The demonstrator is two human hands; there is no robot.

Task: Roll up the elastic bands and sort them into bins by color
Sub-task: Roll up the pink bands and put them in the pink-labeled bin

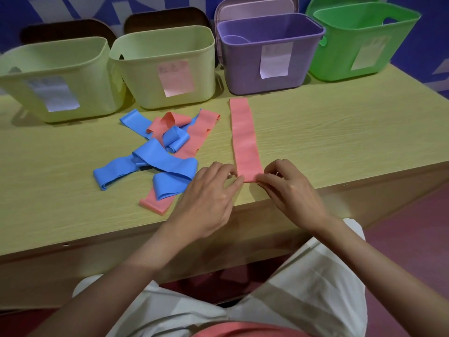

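Note:
A pink elastic band (244,137) lies flat and straight on the wooden table (340,132), running away from me. My left hand (211,198) and my right hand (289,188) pinch its near end from either side at the table's front. A tangled pile of blue bands (150,161) and pink bands (201,127) lies to the left. Four bins stand in a row behind: two pale yellow-green bins (56,76) (165,64), a purple bin (267,54) and a green bin (362,42), each with a paper label.
A lilac lid (255,8) leans behind the purple bin. Two dark chair backs (167,18) show behind the pale bins. The table's front edge runs just under my hands. Bare tabletop lies to the right of the straight band.

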